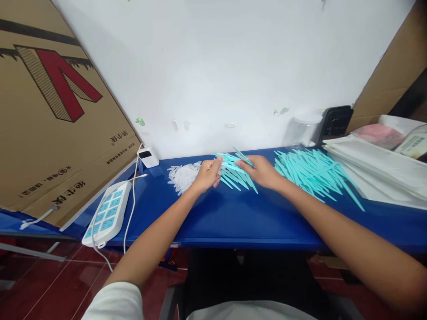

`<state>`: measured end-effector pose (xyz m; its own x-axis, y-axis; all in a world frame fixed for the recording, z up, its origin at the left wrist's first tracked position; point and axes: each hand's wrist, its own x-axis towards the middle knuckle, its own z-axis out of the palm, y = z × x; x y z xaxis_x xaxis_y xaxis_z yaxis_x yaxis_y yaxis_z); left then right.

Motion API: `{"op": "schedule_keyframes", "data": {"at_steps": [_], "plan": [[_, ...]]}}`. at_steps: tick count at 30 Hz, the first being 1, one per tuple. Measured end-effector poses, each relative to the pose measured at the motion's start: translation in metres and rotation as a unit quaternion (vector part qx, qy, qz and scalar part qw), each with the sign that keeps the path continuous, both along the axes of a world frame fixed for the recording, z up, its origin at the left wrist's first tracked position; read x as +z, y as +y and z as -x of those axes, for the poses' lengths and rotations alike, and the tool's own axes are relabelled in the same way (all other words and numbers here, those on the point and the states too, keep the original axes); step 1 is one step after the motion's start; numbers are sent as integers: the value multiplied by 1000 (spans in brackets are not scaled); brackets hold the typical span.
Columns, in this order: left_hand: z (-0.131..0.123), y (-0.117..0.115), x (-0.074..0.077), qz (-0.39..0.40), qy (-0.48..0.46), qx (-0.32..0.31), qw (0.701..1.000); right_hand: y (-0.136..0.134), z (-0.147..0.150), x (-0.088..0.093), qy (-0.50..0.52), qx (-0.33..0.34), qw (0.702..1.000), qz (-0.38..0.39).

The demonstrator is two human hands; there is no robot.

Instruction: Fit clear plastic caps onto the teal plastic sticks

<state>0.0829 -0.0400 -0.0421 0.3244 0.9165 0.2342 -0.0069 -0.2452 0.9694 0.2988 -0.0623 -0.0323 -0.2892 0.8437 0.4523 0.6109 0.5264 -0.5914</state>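
On the blue table (pixel 233 218) my left hand (pixel 207 174) is curled, its fingers pinched at the left edge of a small pile of turquoise plastic sticks (pixel 235 174). My right hand (pixel 262 171) rests on the same pile from the right, fingers closed around one turquoise stick (pixel 243 156) that points up and left. A heap of small clear white plastic pieces (pixel 183 175) lies just left of my left hand. A larger pile of turquoise sticks (pixel 313 173) spreads out to the right of my right hand.
A white power strip with blue buttons (pixel 108 213) and its cable hang over the table's left edge, a white charger (pixel 148 157) behind it. A big cardboard box (pixel 50 111) leans at left. Clear bags (pixel 376 164), a clear tub (pixel 302 129) and a black device (pixel 335 122) stand at right.
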Motion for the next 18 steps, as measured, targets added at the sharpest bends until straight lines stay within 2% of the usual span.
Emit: {"op": "schedule_keyframes", "data": {"at_steps": [2, 4, 6, 8, 10, 12, 15, 18], "plan": [[14, 8, 9, -6, -20, 74, 997, 6, -10, 3, -20, -37, 999, -11], [38, 20, 20, -39, -29, 195, 980, 13, -28, 8, -63, -113, 991, -27], [66, 32, 30, -125, 38, 337, 932, 19, -50, 14, -142, -208, 967, -25], [90, 39, 35, -217, 209, 404, 864, 21, -75, 21, -234, -266, 935, 22], [104, 41, 35, -240, 391, 381, 803, 17, -96, 27, -292, -294, 906, 86], [107, 40, 31, -215, 527, 323, 756, 9, -112, 29, -316, -316, 886, 125], [102, 38, 24, -172, 631, 257, 711, -6, -128, 26, -333, -375, 855, 135], [98, 37, 21, -156, 668, 235, 689, -17, -139, 18, -345, -414, 830, 142]]}}
